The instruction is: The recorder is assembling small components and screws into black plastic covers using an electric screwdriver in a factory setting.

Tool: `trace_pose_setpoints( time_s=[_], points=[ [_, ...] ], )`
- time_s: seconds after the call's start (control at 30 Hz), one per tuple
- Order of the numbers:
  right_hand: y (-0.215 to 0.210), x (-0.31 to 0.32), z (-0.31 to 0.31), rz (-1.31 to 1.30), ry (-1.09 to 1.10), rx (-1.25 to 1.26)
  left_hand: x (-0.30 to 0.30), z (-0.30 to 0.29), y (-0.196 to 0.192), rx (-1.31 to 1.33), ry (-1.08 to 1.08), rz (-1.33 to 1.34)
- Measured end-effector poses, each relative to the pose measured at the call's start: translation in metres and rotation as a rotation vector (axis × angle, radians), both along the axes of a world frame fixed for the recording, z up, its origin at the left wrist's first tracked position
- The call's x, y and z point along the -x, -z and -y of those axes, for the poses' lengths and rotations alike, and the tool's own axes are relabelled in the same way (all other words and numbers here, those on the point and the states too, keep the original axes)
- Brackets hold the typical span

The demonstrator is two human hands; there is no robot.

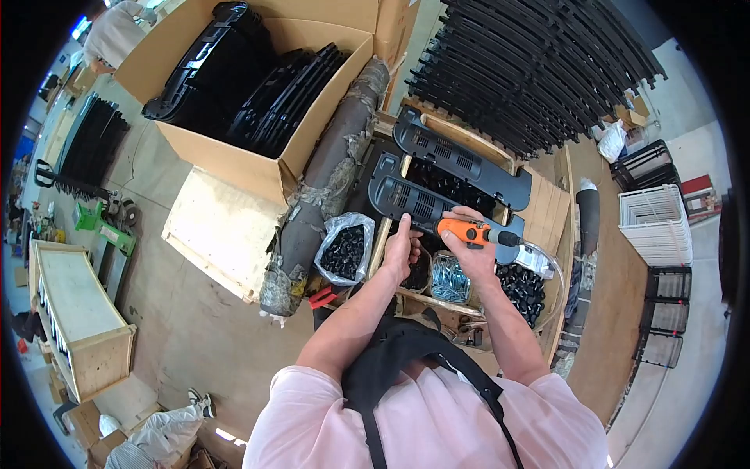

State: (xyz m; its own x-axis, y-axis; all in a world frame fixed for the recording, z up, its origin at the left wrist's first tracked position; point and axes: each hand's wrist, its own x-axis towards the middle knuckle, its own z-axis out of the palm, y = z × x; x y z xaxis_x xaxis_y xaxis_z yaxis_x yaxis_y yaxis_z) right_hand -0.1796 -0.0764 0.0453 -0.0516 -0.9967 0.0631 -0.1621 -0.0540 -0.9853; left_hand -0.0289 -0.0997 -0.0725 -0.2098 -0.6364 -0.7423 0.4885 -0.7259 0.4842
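Observation:
My right hand (467, 228) is wrapped round an orange power screwdriver (461, 231) with a hose at its back end, its dark nose pointing left toward my left hand. My left hand (401, 248) is closed at the near edge of a black vented plastic panel (469, 221), thumb up and fingers curled; anything small between them is hidden. A second vented panel (449, 154) lies just beyond. Close to my hands are a tub of silvery screws (450, 280), a bag of small black parts (344, 252) and more black parts (522, 293) at right.
An open cardboard box (223, 148) of black panels stands at the far left, beside a worn padded roll (316, 187). Stacked black slatted parts (531, 70) rise at the far right. White racks (655, 227) stand right; a wooden crate (82, 320) sits left. Another person (117, 35) is at the far left.

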Motion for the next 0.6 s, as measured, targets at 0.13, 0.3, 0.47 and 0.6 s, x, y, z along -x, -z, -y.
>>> trace_pose_setpoints(
  time_s=[0.13, 0.3, 0.47, 0.6],
  points=[
    [-0.008, -0.006, 0.006, -0.085, -0.026, 0.000, 0.001, 0.003, 0.001, 0.078, -0.002, 0.039],
    [-0.017, -0.015, 0.012, -0.193, -0.081, 0.025, 0.001, 0.003, 0.003, 0.099, -0.014, 0.058],
    [-0.021, -0.012, 0.011, -0.085, -0.013, -0.047, 0.002, 0.004, -0.002, 0.091, 0.005, 0.072],
    [-0.017, -0.009, 0.014, -0.082, -0.032, -0.067, 0.002, 0.004, -0.001, 0.100, 0.013, 0.087]
  ],
)
